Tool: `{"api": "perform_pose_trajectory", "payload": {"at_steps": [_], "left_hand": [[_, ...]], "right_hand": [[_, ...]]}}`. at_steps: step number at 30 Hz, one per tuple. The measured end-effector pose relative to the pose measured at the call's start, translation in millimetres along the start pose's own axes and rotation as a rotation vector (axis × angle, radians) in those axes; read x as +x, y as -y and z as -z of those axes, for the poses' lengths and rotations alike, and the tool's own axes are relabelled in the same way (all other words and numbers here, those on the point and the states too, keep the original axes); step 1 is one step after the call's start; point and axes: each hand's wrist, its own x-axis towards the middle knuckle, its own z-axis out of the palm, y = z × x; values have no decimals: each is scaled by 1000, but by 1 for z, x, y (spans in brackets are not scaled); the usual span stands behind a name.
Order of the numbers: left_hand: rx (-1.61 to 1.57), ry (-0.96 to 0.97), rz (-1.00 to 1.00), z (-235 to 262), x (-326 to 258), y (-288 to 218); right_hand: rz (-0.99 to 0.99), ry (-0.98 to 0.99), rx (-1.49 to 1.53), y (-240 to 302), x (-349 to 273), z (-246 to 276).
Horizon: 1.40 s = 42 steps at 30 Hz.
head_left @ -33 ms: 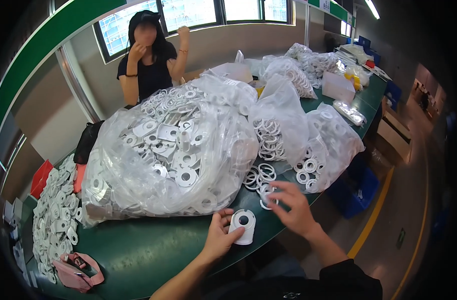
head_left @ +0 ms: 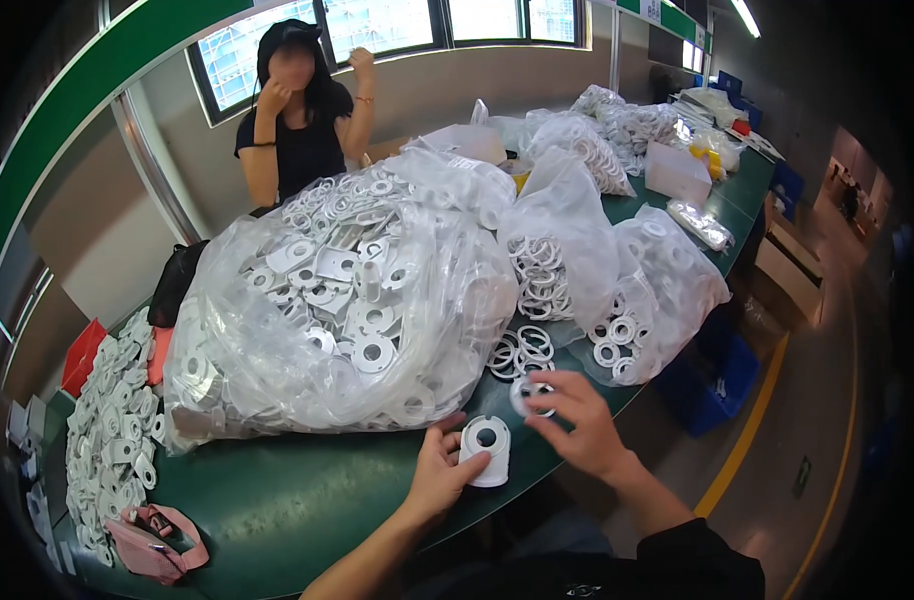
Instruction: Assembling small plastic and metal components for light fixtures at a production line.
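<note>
My left hand (head_left: 444,468) is closed on a white plastic plate (head_left: 496,470) with a round hole and a rounded lower end. The thumb lies across its left side, above the green table near the front edge. Just right of it, my right hand (head_left: 580,425) pinches a white ring (head_left: 522,392) between thumb and fingertips, partly hidden by the fingers. Behind that hand lie several loose white rings (head_left: 535,343), by the mouth of a clear bag of rings (head_left: 540,275). A large clear bag (head_left: 247,385) full of white plates stands left of them.
A bag of smaller rings (head_left: 667,290) stands at the table's right edge. Many white plates (head_left: 117,440) lie heaped at the left, near a pink pouch (head_left: 155,552). Across the table is another person (head_left: 302,135) with both hands raised. A blue crate (head_left: 712,385) stands below, right.
My right hand has shifted slightly left, and the white ring in its fingers now shows more fully. My left hand and its plate have hardly moved.
</note>
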Motion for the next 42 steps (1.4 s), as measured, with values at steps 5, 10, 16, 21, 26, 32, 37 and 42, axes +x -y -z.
{"api": "perform_pose_trajectory", "payload": {"at_steps": [5, 10, 16, 21, 26, 32, 37, 42], "left_hand": [[-88, 86, 96, 5, 5, 7], [-270, -36, 124, 2, 0, 5], [-98, -17, 52, 8, 2, 7], [-146, 67, -7, -1, 4, -2], [-198, 151, 145, -3, 1, -14], [-127, 148, 126, 0, 0, -14], [-185, 0, 74, 6, -2, -5], [-48, -102, 47, -5, -4, -11]], "right_hand": [[159, 106, 5, 12, -6, -24], [182, 141, -81, 14, -9, -37], [54, -71, 48, -9, 10, -32], [-155, -184, -252, -63, 39, -16], [-243, -29, -352, -80, 45, -17], [-187, -161, -140, -46, 42, 2], [179, 630, 21, -6, 19, 8], [203, 615, 105, 12, 2, 1]]}}
